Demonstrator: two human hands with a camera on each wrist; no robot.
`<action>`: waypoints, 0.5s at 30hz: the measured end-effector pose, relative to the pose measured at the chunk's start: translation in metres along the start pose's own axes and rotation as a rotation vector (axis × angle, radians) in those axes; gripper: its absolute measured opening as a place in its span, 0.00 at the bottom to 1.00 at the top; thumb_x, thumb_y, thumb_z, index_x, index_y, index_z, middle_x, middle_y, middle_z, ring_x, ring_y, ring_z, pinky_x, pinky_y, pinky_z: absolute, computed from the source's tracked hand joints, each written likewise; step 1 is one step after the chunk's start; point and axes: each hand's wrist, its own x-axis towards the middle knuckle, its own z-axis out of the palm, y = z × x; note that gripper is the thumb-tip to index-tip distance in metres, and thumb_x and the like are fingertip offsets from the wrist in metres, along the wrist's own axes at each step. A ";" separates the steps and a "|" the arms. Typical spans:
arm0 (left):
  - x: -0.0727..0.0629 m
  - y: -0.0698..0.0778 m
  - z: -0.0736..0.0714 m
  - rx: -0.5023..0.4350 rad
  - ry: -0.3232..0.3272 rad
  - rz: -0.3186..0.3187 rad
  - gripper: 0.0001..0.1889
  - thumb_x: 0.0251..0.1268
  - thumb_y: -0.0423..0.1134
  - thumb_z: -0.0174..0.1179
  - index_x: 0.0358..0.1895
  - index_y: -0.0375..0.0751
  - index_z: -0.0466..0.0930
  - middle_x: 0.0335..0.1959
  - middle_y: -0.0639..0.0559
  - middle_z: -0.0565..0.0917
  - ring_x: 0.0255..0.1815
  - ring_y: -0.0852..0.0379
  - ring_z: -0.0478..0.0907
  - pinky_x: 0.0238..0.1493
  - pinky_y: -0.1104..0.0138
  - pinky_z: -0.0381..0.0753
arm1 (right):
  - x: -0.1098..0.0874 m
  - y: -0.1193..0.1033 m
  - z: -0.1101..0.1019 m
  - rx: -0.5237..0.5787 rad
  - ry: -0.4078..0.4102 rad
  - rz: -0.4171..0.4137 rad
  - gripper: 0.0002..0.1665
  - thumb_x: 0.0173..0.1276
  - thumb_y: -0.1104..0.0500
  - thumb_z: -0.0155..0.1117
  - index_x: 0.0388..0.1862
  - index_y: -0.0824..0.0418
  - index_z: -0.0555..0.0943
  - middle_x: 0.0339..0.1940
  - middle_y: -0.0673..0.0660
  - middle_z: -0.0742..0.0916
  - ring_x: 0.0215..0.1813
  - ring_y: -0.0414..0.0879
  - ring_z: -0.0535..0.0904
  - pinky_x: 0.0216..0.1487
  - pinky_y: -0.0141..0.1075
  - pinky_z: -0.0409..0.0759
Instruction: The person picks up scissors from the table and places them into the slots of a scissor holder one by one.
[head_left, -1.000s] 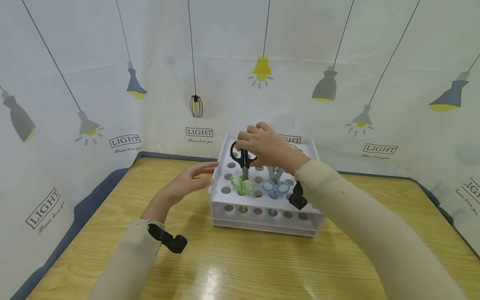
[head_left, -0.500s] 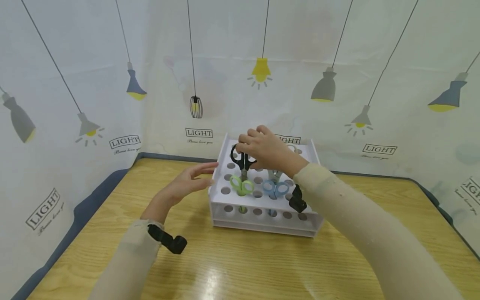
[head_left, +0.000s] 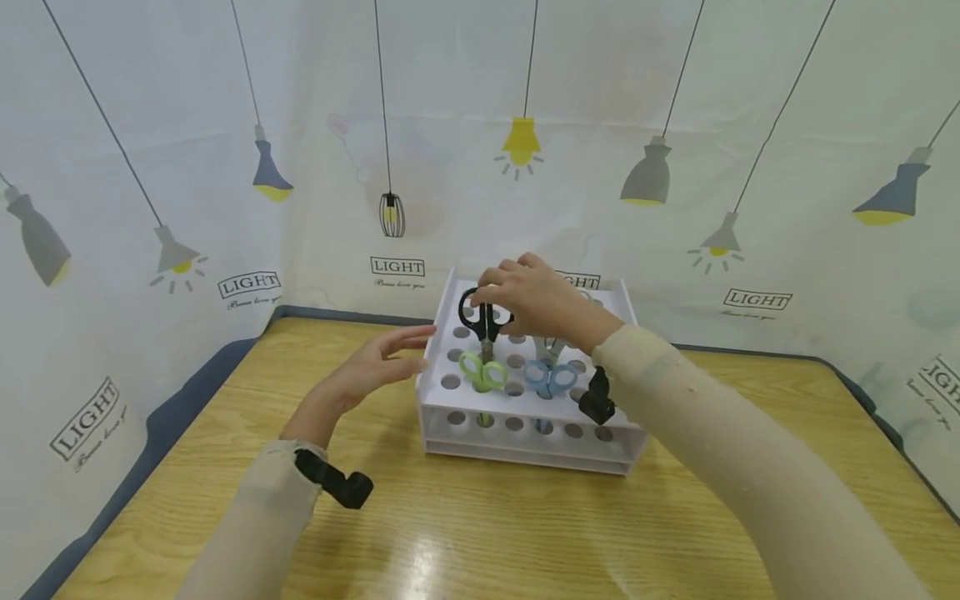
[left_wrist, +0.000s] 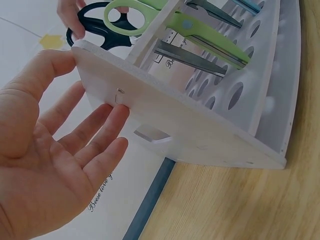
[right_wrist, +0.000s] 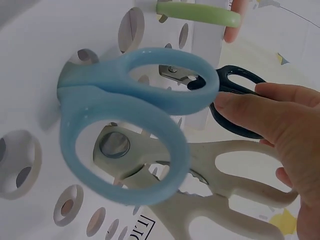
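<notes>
My right hand (head_left: 536,302) pinches the handles of the black-handled scissors (head_left: 486,323), which stand blades down in the white rack (head_left: 525,446). In the left wrist view, a bare metal blade (left_wrist: 192,58) reaches a hole in the rack's lower shelf. My left hand (head_left: 371,367) rests its straight fingers against the rack's left side panel (left_wrist: 165,112). Nearer the front, green scissors (head_left: 483,371) and light blue scissors (head_left: 550,377) stand in holes. Pale grey scissors (right_wrist: 210,185) sit behind the blue ones, partly hidden by my right hand in the head view.
The rack has rows of round holes (head_left: 451,382) in its top. It stands on a wooden table (head_left: 465,533), near the back edge. A printed cloth (head_left: 337,167) with lamp pictures hangs behind and on both sides.
My right hand and the black-handled scissors have sunk slightly into the rack. My left hand stays against the side panel.
</notes>
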 end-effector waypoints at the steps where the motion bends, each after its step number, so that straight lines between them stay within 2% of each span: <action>1: 0.000 0.000 0.000 -0.002 0.000 0.002 0.29 0.63 0.40 0.57 0.68 0.48 0.61 0.65 0.42 0.63 0.64 0.44 0.61 0.60 0.50 0.63 | 0.000 -0.001 0.000 0.000 -0.001 -0.002 0.30 0.50 0.52 0.74 0.54 0.48 0.77 0.53 0.53 0.79 0.53 0.50 0.73 0.55 0.46 0.67; 9: -0.001 0.000 0.000 -0.003 -0.004 0.005 0.29 0.63 0.40 0.57 0.68 0.48 0.61 0.65 0.42 0.63 0.64 0.43 0.61 0.59 0.49 0.63 | 0.000 -0.006 -0.004 0.028 -0.004 0.012 0.26 0.52 0.52 0.73 0.52 0.45 0.79 0.52 0.53 0.80 0.54 0.49 0.72 0.56 0.45 0.67; 15: -0.002 0.001 -0.001 0.008 -0.006 0.008 0.29 0.63 0.42 0.57 0.68 0.49 0.61 0.65 0.42 0.63 0.64 0.43 0.60 0.59 0.48 0.63 | -0.002 -0.009 -0.008 0.052 0.013 -0.006 0.24 0.54 0.54 0.71 0.52 0.47 0.80 0.50 0.52 0.81 0.53 0.49 0.73 0.56 0.45 0.67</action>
